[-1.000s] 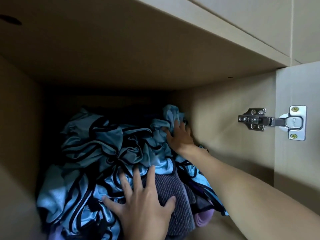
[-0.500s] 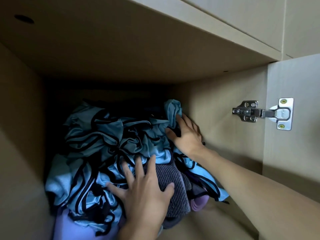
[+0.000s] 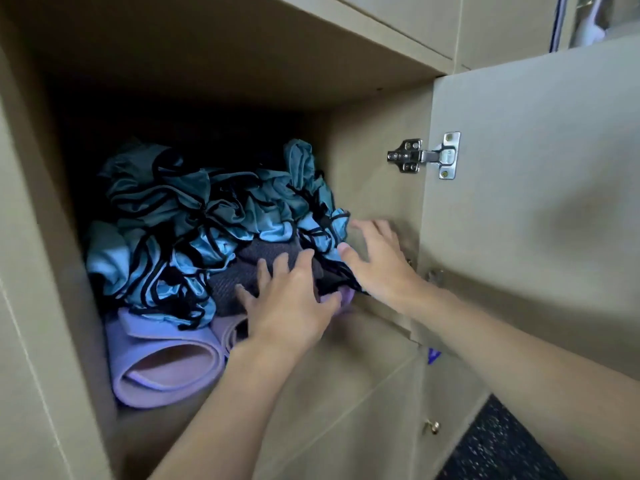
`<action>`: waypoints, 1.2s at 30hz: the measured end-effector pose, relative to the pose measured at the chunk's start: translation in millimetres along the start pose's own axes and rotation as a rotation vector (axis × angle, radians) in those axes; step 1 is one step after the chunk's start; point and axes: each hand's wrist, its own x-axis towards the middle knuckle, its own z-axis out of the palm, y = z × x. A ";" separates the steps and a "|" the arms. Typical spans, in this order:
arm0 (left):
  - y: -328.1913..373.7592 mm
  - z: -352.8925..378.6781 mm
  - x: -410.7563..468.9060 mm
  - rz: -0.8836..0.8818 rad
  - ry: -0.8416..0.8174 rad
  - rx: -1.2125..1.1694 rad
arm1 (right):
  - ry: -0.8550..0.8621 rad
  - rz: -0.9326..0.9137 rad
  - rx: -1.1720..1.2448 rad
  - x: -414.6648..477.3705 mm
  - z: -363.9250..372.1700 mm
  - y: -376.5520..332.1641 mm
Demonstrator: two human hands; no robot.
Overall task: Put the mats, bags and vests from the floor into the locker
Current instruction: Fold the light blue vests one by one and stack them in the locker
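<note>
Under my left hand [image 3: 291,303] lies a dark grey bundle [image 3: 266,254] of coarse woven cloth. My fingers are spread and fairly straight, pressing flat on it and gripping nothing. Whether that cloth is one of the bags I cannot tell. Just to the right is my right hand [image 3: 377,261], also flat, fingers fanned out and holding nothing. It is blurred, with the thumb at the edge of the cloth pile and the fingertips near the right inner wall of the locker [image 3: 374,188]. The two hands are close together but not touching.

Beyond and to the left of both hands the vests [image 3: 207,216], shiny teal-blue with black trim, are heaped in a crumpled pile that fills the back of the compartment and drapes over the grey bundle. Below the pile, left of my left wrist, a rolled lilac mat [image 3: 162,362] lies on the compartment floor with its open end facing me. A second lilac roll [image 3: 228,332] sits tight beside it, partly hidden behind my left hand.

Right of my right hand the locker door [image 3: 536,168] stands swung open on a metal hinge [image 3: 424,155] above that hand. Under my right forearm are shut lower doors with a small brass knob [image 3: 433,426], and past them dark speckled flooring [image 3: 502,445].
</note>
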 end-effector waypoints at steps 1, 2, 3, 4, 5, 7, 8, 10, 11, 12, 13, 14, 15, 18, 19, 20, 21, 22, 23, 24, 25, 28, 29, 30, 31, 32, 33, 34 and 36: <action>4.7 2.8 -9.7 0.028 -0.009 -0.029 | 0.006 0.013 -0.002 -17.8 -5.3 4.7; 8.9 6.4 -19.3 0.050 -0.024 -0.066 | 0.007 0.025 -0.006 -36.8 -11.3 10.4; 12.9 11.3 -29.1 0.068 -0.052 -0.103 | 0.001 0.037 -0.015 -56.3 -18.6 15.9; 16.4 18.2 -39.0 0.084 -0.094 -0.125 | -0.008 0.055 -0.028 -76.3 -25.7 22.2; 20.0 27.0 -48.8 0.099 -0.139 -0.137 | -0.026 0.079 -0.040 -96.5 -33.5 28.2; 27.6 45.7 -70.5 0.103 -0.230 -0.182 | -0.070 0.141 -0.045 -136.6 -48.4 39.5; 31.3 55.4 -82.9 0.100 -0.279 -0.213 | -0.084 0.178 -0.038 -156.8 -54.8 45.8; 37.2 76.0 -109.9 0.112 -0.371 -0.236 | -0.110 0.274 -0.022 -196.3 -66.1 59.3; 39.4 86.6 -124.3 0.121 -0.419 -0.232 | -0.125 0.319 -0.018 -216.4 -71.3 66.8; 41.7 97.7 -139.1 0.129 -0.473 -0.226 | -0.144 0.365 -0.022 -237.2 -76.5 74.6; 44.7 108.6 -155.2 0.141 -0.527 -0.222 | -0.159 0.409 -0.032 -258.9 -81.6 82.6; 47.7 119.9 -171.5 0.158 -0.574 -0.216 | -0.177 0.455 -0.051 -281.6 -86.1 90.9; 50.6 133.1 -188.3 0.179 -0.618 -0.206 | -0.198 0.495 -0.070 -305.2 -89.8 100.1; 59.7 174.1 -244.1 0.258 -0.734 -0.194 | -0.277 0.639 -0.099 -382.7 -92.7 132.2; 61.7 188.8 -263.1 0.278 -0.766 -0.203 | -0.304 0.673 -0.116 -407.7 -92.1 144.6; 62.6 204.1 -282.0 0.292 -0.800 -0.209 | -0.334 0.710 -0.136 -431.4 -91.7 156.0; 62.7 219.5 -299.7 0.300 -0.832 -0.209 | -0.364 0.755 -0.151 -454.4 -90.9 166.8; 63.2 232.9 -315.7 0.299 -0.869 -0.200 | -0.391 0.808 -0.168 -475.3 -89.6 177.6; 63.3 245.2 -330.8 0.292 -0.907 -0.187 | -0.426 0.854 -0.186 -494.9 -86.8 188.2; 62.5 257.7 -344.7 0.285 -0.943 -0.179 | -0.467 0.894 -0.194 -512.5 -83.3 197.6; 61.8 269.6 -356.8 0.278 -0.980 -0.181 | -0.501 0.924 -0.197 -527.1 -79.0 205.9; 61.4 297.8 -384.8 0.265 -1.066 -0.186 | -0.489 0.948 -0.203 -546.4 -64.1 225.8; 60.5 305.7 -391.3 0.255 -1.092 -0.180 | -0.449 0.938 -0.194 -546.4 -58.5 231.0; 58.5 313.6 -396.2 0.243 -1.115 -0.170 | -0.398 0.928 -0.177 -543.9 -53.6 234.5; 55.9 321.4 -400.1 0.243 -1.136 -0.158 | -0.346 0.923 -0.156 -540.1 -49.0 237.9; 53.1 327.8 -403.4 0.257 -1.151 -0.136 | -0.298 0.914 -0.136 -535.7 -44.6 242.3; 50.0 333.5 -405.9 0.276 -1.160 -0.109 | -0.270 0.908 -0.125 -530.7 -40.8 247.1; 46.7 337.8 -407.6 0.296 -1.159 -0.078 | -0.258 0.903 -0.124 -525.9 -37.3 252.2; 37.8 346.3 -412.0 0.345 -1.146 -0.019 | -0.260 0.903 -0.141 -516.7 -30.5 260.2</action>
